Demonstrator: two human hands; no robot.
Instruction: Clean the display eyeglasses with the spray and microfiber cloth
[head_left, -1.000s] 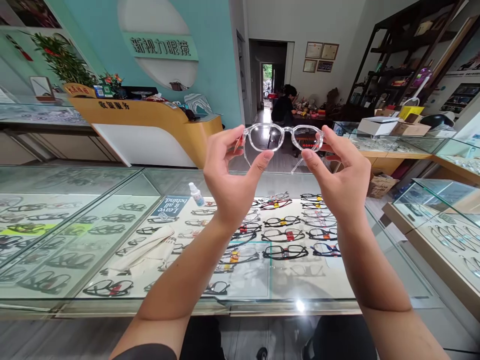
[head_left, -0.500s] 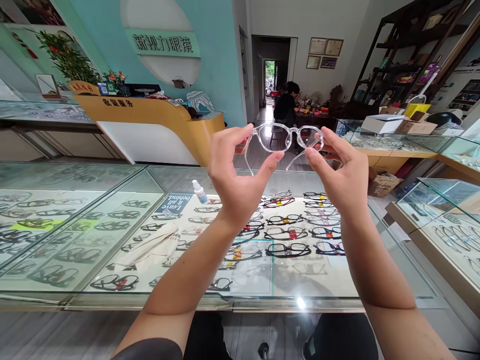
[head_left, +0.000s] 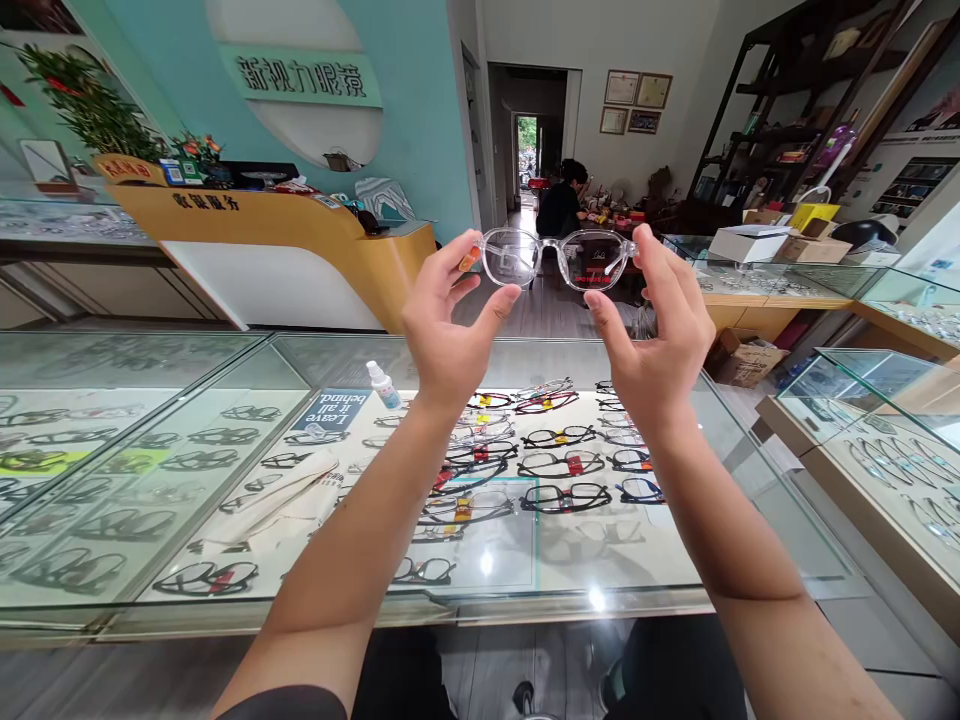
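Note:
Clear-framed eyeglasses (head_left: pixel 550 243) are raised above the glass counter, their front facing me and nearly level. My left hand (head_left: pixel 454 320) pinches them at the left hinge, thumb below the lens. At the other end, my right hand (head_left: pixel 660 320) grips the right hinge with its index finger on the outer corner and its thumb under the lens. Small print shows on the right lens. Below my hands, rows of eyeglasses (head_left: pixel 566 497) with coloured tags lie in the display case (head_left: pixel 300 380).
A white spray bottle (head_left: pixel 384 386) stands on the counter near a blue card (head_left: pixel 330 410) and a pale cloth (head_left: pixel 274 500). Behind are a yellow-fronted reception desk (head_left: pixel 300 240) and a seated person (head_left: pixel 559 205). Cardboard boxes (head_left: pixel 750 243) sit on the right-hand counter.
The eyeglasses have turned from an angled position to face me squarely, with the right end moving outward. Both hands have shifted slightly left, and the view has swung a little right.

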